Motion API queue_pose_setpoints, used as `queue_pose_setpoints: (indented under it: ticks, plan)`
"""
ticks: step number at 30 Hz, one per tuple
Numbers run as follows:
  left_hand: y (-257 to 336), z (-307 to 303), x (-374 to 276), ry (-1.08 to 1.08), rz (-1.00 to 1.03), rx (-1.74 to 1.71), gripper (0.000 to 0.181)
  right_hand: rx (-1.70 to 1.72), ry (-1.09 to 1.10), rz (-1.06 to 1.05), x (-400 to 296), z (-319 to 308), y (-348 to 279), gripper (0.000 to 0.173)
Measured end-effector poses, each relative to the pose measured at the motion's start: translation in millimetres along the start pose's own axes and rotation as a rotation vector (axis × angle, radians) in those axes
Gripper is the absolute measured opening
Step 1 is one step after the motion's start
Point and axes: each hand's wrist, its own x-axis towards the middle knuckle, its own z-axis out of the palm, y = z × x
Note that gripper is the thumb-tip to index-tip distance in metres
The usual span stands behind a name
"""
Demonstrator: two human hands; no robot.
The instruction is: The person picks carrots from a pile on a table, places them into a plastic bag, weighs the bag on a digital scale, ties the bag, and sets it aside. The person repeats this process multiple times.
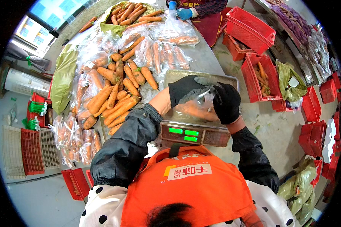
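My left hand [187, 90], in a black and grey work glove, grips the upper left side of a clear plastic bag of carrots [197, 110]. The gloved fingers of my right hand [226, 100] close on the gathered plastic at the bag's right side. The bag lies on the metal tray of a digital scale [170, 74], whose green displays [190, 132] are lit on the side facing me. Loose carrots [120, 109], some with dirt on them, are heaped on the table just left of the scale.
Bagged carrots [167, 55] cover the table beyond and left of the loose heap. A green sack [64, 78] lies at its left edge. Across the table stands a person in blue gloves [184, 13]. Red plastic crates [248, 29] stand on the floor to the right, one holding carrots [262, 78].
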Motion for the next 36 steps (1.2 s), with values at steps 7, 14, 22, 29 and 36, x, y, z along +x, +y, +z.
queue_pose_setpoints:
  ticks: [7,14,22,29,36]
  plan:
    - [13.6,8.4,-3.2,0.351,0.270,1.081,0.017,0.065,0.104,0.071,-1.1,0.9,-2.0,0.023]
    - [-57.8,-73.2,-17.7,0.444,0.226,1.668,0.025,0.208,0.113,0.494,-82.8,9.9,1.2,0.009]
    - [2.9,-33.2,-20.4,0.314,0.118,0.362,0.010,0.568,0.032,0.730,-50.8,-8.6,1.2,0.009]
    - [-40.6,-21.3,-7.3,0.084,0.206,-0.217,0.016,0.634,0.021,0.604,-39.2,7.1,17.3,0.013]
    - [0.1,21.2,0.0,0.062,0.233,0.987,0.033,0.166,0.138,0.107,0.8,-0.6,4.1,0.025]
